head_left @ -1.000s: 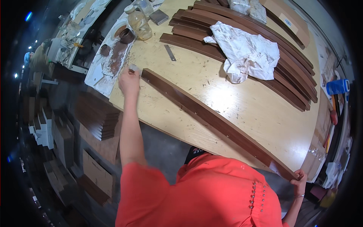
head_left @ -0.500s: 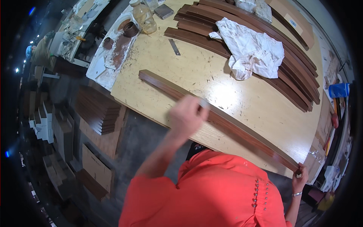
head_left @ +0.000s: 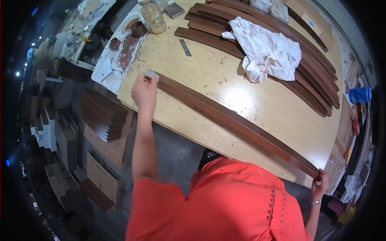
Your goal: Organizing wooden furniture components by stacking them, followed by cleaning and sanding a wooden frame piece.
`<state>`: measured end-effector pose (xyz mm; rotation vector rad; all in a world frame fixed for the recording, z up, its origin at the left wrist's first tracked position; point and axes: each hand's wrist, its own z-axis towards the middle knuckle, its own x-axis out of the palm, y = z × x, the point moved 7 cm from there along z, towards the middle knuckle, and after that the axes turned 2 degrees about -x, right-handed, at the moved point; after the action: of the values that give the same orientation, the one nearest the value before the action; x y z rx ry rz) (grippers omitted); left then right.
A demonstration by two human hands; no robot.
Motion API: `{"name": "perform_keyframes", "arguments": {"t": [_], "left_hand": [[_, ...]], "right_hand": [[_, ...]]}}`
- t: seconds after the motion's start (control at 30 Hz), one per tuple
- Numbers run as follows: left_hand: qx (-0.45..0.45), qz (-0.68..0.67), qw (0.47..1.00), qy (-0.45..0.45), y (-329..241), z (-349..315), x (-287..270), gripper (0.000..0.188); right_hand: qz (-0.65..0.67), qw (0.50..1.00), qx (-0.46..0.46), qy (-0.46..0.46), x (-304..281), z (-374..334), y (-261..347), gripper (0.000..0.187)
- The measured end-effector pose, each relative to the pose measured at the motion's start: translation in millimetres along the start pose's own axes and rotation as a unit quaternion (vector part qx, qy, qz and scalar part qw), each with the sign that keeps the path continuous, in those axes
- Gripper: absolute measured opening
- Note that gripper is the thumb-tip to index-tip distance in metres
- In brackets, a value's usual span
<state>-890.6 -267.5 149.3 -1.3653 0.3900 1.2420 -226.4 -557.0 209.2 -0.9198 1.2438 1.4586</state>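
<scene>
A long reddish-brown wooden strip (head_left: 237,124) lies slantwise across the near part of the table. At its far left end my left hand (head_left: 144,91) is closed, pinching a small pale grey pad (head_left: 152,74) against the wood. What the pad is made of cannot be made out. My right hand (head_left: 319,183) grips the strip's other end at the near right table edge, thumb and fingers wrapped round it. Beyond the strip, a crumpled white cloth (head_left: 267,48) rests over several similar brown strips (head_left: 213,40).
A flat metal scraper blade (head_left: 185,47) lies on the pale table (head_left: 201,68). At the back left stand a glass jar (head_left: 153,18), a grey block (head_left: 174,11) and a powder-stained white sheet (head_left: 108,68) with a brown cup (head_left: 139,29). Stacked brown boards (head_left: 102,116) sit lower left.
My left hand has slid with the pad from the middle of the strip to its far left end. My right hand keeps its hold on the near end.
</scene>
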Motion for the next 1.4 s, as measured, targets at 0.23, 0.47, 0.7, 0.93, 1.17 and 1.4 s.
{"name": "perform_keyframes", "arguments": {"t": [0.23,0.47,0.7,0.93,1.17,1.4], "left_hand": [[-0.023,-0.1,0.993,0.056,-43,-57,21,0.021],[0.166,-0.287,0.937,0.106,-160,-186,22,0.019],[0.01,-0.227,0.97,0.088,-132,-140,6,0.014],[0.27,-0.321,0.887,0.191,-283,-273,9,0.019],[0.461,-0.407,0.762,0.201,-405,-353,-8,0.018],[0.508,-0.421,0.706,0.258,-468,-394,-23,0.024]], "right_hand": [[0.034,0.999,0.033,0.001,2,1,-7,0.041],[0.031,0.999,-0.012,-0.002,5,0,-11,0.04],[0.112,0.991,-0.014,-0.069,-15,4,-13,0.04],[0.158,0.981,-0.039,-0.104,-37,4,-4,0.036],[0.332,0.925,-0.004,-0.187,-45,-5,-16,0.043],[0.499,0.835,-0.025,-0.23,-45,-2,-11,0.06]]}}
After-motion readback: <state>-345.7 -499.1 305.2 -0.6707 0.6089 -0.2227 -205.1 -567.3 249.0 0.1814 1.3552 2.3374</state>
